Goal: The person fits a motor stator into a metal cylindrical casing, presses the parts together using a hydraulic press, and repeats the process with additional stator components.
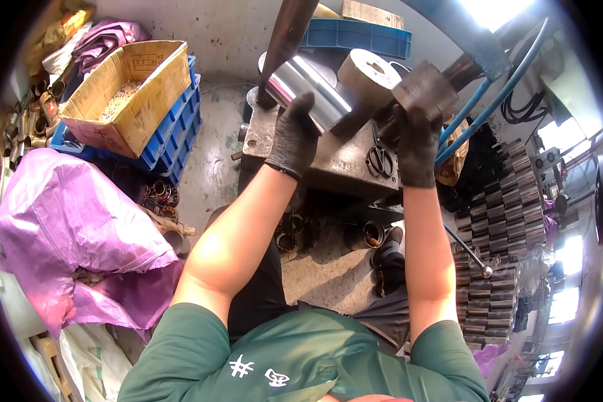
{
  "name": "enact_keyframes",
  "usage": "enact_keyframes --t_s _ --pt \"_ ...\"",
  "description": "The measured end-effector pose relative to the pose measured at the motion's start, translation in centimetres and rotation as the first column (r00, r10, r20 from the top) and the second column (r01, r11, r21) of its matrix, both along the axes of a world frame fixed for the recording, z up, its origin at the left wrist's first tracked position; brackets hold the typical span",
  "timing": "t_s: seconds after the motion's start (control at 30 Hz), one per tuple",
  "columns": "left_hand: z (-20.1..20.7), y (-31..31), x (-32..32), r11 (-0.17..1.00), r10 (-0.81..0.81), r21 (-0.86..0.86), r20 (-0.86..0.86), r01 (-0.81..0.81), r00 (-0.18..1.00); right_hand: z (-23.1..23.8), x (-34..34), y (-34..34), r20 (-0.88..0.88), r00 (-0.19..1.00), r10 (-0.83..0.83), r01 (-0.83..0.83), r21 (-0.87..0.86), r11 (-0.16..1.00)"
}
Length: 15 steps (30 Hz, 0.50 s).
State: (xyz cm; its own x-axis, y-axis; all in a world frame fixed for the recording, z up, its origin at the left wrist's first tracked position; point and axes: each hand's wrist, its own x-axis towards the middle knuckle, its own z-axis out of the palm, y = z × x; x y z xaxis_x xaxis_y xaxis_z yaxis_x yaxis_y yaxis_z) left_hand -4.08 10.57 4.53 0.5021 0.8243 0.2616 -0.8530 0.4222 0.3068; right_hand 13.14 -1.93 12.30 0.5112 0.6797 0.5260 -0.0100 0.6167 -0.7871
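Note:
My left hand [295, 134], in a dark glove, is closed round the lower side of a shiny metal cylinder [308, 90], which tilts over a metal worktable [345, 151]. My right hand [419, 151], gloved as well, is raised at the table's right side. Its fingers are closed on a dark, brownish metal cylinder [425, 90], smeared by motion. Between my hands lies a pair of scissors [380, 161] with dark handles. A thick whitish roll [370, 69] stands behind them.
A dark upright post [288, 40] rises behind the shiny cylinder. Blue hoses [496, 100] hang at the right. Stacked metal cylinders [502, 208] fill the right side. Leftward are a cardboard box [124, 100] on a blue crate [174, 144] and a purple sack [80, 234].

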Motion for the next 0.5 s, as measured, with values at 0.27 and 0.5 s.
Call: enact_keyframes --t_s 0.27,0.5 --pt "1.2 -1.6 1.7 0.993 0.086 0.09 -0.16 -0.072 0.983 1.2 7.8 7.8 0.58 0.652 -0.489 0.674 -0.146 0.724" --pt "2.7 -2.8 1.8 0.934 0.271 0.343 -0.496 -0.101 0.825 1.9 7.7 8.7 0.637 0.652 -0.41 0.691 -0.278 0.667"
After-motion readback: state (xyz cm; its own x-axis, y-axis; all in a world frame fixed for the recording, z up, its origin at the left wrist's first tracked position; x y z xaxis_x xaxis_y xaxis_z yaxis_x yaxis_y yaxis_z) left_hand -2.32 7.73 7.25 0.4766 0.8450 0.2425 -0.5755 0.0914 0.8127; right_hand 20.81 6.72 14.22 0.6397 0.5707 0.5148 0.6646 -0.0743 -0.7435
